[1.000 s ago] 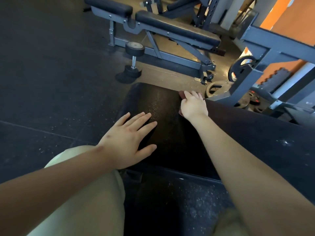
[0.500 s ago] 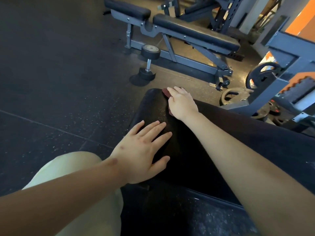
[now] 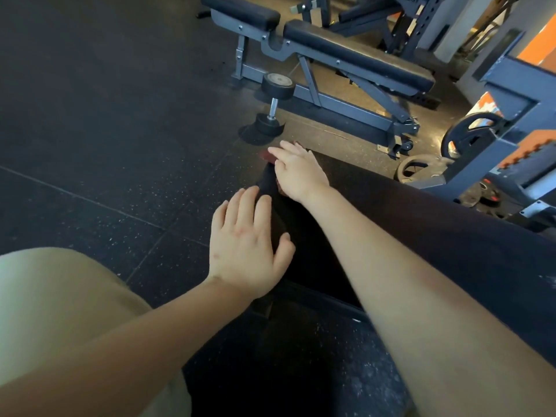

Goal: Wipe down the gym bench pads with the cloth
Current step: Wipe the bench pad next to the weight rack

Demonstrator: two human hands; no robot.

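1. A person's left hand (image 3: pixel 246 245) lies flat on the near left edge of a black bench pad (image 3: pixel 436 230). Its fingers are straight and close together, the thumb is spread to the right, and it holds nothing.
2. The right hand (image 3: pixel 299 173) presses palm-down on the pad's far left corner. Its fingers are stretched out rather than curled, and a dark red cloth (image 3: pixel 265 155) lies under them.
3. Only slivers of the cloth show. One peeks out beneath the fingertips at the corner and another beside the heel of the palm; the rest is hidden under the hand.
4. The two hands are near each other but apart, the left one nearer the camera and further left.
5. From that corner the pad runs off to the right, dark and matte, with pale specks near the right edge of the view.
6. A knee (image 3: pixel 54 311) in beige trousers fills the near left.
7. Beyond the pad, on the speckled black rubber floor (image 3: pixel 90 130), a dumbbell (image 3: pixel 273 103) stands on one end. It is just beside a grey-framed adjustable bench (image 3: pixel 355 52) with two black cushions.
8. At the far right a weight plate (image 3: pixel 406 171) lies flat on the floor. A second plate (image 3: pixel 448 139) hangs upright on a blue-grey rack (image 3: pixel 517 94).
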